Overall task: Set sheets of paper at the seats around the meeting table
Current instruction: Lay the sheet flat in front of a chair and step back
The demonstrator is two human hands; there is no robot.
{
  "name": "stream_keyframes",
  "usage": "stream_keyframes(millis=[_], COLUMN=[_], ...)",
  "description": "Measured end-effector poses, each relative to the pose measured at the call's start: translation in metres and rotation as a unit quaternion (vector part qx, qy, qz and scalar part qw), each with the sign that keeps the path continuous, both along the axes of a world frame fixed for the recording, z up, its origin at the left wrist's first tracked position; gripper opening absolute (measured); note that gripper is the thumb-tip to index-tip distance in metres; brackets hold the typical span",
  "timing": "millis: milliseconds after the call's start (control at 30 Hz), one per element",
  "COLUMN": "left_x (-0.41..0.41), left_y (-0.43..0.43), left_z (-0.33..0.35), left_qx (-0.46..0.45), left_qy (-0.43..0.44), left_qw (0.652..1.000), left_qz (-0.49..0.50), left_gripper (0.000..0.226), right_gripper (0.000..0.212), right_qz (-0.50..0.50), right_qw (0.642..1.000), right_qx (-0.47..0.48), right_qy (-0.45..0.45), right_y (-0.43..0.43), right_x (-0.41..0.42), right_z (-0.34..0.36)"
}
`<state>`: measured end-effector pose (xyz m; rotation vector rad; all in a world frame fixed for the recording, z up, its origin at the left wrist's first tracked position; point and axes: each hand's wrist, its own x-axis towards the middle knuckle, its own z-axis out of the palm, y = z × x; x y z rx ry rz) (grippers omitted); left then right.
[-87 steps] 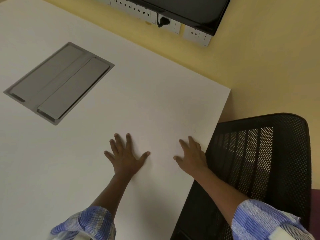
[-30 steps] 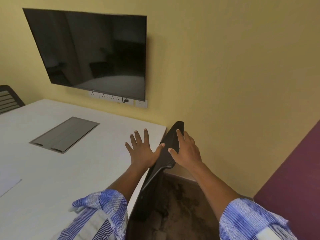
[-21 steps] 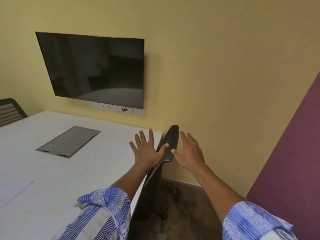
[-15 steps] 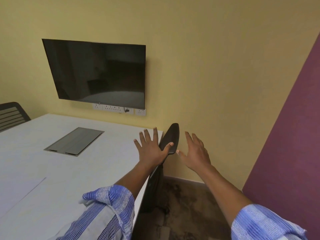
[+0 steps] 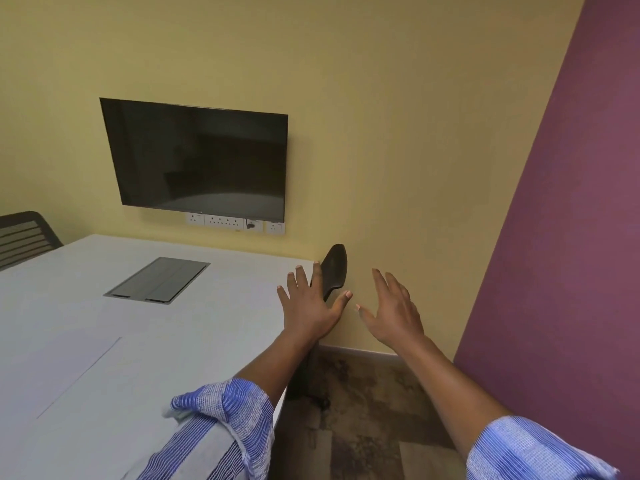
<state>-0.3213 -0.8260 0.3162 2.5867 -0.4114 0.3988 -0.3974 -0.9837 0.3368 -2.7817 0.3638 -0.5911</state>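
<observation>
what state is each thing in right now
left hand: open, fingers spread, empty
right hand: open, empty, in the air
screen: dark, on the wall
sheet of paper: flat on the table
cable hatch: lids shut
chair: pushed in at the table edge

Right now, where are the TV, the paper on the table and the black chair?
TV (image 5: 201,161), head view, screen middle.
Paper (image 5: 52,372), head view, sheet's middle.
Black chair (image 5: 335,268), head view, backrest top.

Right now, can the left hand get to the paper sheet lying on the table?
Probably yes. The left hand is open and empty, and bare table lies between it and the sheet of paper; it sits well left, so a lean may help.
</observation>
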Motion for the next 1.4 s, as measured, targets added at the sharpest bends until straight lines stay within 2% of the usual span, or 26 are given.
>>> stream_keyframes(millis=[500,700,1000,1400], left_x=[-0.220,-0.274,-0.285,-0.235], left_y=[0.134,0.209,0.347,0.642], left_z=[-0.013,-0.006,-0.012,-0.037], left_qx=[0.021,0.033,0.013,0.035], left_qy=[0.007,0.007,0.021,0.023], left_qw=[1.000,0.999,1.000,0.998], left_qz=[-0.012,0.001,0.008,0.039], left_gripper=[0.098,0.096,0.094,0.097], right_gripper=[0.088,0.085,0.085,0.082], right_qz=[0.011,0.028,0.031,0.049], right_qw=[0.999,0.998,0.997,0.993], right_qx=[0.020,0.044,0.053,0.109], right_qy=[-0.033,-0.028,-0.038,-0.012], right_y=[0.128,0.205,0.328,0.583], right_x=[-0.198,-0.243,-0.249,-0.204], right_z=[-0.015,-0.007,-0.011,-0.041])
